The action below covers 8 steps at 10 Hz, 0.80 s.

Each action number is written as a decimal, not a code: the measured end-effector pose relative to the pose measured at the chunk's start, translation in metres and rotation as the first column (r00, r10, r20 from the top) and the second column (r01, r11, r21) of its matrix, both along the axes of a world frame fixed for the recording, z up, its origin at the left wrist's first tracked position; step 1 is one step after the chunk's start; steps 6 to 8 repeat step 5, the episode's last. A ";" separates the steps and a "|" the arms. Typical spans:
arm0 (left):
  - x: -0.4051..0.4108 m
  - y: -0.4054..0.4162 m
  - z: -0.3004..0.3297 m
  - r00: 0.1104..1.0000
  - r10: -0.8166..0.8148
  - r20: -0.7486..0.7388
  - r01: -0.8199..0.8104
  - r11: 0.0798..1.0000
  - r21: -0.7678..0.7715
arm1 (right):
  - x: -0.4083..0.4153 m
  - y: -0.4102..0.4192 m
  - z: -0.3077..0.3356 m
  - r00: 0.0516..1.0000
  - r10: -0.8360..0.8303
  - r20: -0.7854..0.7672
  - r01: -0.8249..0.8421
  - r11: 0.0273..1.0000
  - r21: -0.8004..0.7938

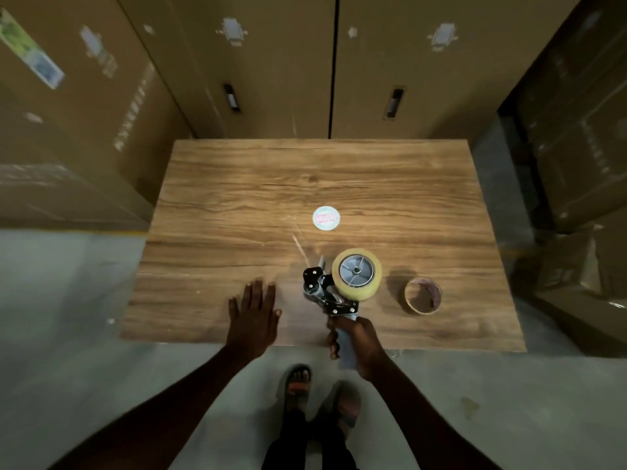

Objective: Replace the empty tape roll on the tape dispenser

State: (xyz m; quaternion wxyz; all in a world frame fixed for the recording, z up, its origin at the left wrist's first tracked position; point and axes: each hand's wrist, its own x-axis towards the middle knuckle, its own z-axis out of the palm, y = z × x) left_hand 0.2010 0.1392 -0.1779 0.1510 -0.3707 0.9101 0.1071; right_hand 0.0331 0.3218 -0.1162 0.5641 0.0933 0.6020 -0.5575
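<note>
Black-and-grey metal tape dispenser (330, 293), full yellowish roll (357, 274) mounted; handle fisted in right hand (356, 344) at tabletop near edge. Left hand (253, 313) spread flat. Advised: thread tape squarely.

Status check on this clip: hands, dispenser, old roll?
Left hand flat on table, empty. Right hand grips tape dispenser handle, full roll mounted. Empty core lying beside it, clear.

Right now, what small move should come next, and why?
Probably pull the tape's loose end through the dispenser with the free left hand: the full roll is already mounted, the right hand grips the handle, and the empty core lies aside.
</note>
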 end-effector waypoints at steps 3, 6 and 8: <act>0.010 -0.001 0.002 0.999 -0.016 0.033 0.015 1.000 0.016 | -0.022 -0.032 -0.015 0.992 0.089 -0.092 -0.076 0.988 0.135; 0.008 -0.002 0.009 1.000 -0.001 0.006 0.001 0.999 0.049 | -0.041 -0.042 -0.021 0.671 0.541 -0.506 -0.270 0.815 0.513; 0.008 -0.002 0.009 1.000 -0.001 0.006 0.001 0.999 0.049 | -0.041 -0.042 -0.021 0.671 0.541 -0.506 -0.270 0.815 0.513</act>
